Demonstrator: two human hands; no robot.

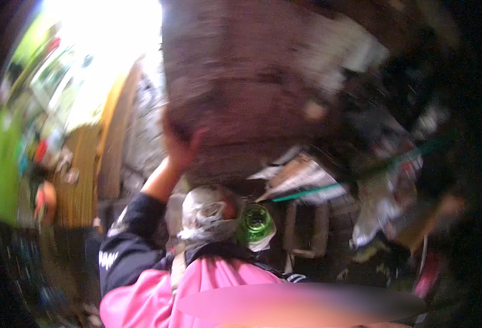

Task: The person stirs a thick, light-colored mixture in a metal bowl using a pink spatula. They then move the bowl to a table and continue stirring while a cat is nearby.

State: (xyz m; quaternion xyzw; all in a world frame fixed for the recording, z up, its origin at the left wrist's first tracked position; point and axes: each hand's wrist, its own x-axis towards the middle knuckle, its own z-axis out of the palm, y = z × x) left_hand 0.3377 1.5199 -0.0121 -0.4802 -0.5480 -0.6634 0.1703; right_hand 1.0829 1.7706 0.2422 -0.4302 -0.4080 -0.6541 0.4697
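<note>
My left hand [179,147] is raised at the left edge of a dark reddish-brown panel or wall [241,106]. Its thumb stands apart from the fingers. Blur hides whether the palm presses on the surface, and I see nothing held in it. A dark sleeve [130,242] with white lettering covers the forearm. My right hand is out of view. Just below the panel sits a whitish plastic bag [204,209] with something red at its side. Beside it stands a green, clear plastic bottle or container [257,223].
A thin green rod [306,192] slants across a pale, torn-looking sheet [306,176]. Behind the bag and bottle is a rectangular frame [292,229]. Clutter with a pale plastic bag [368,221] fills the right side. Wooden boards [79,176] edge a bright opening [109,41] at left.
</note>
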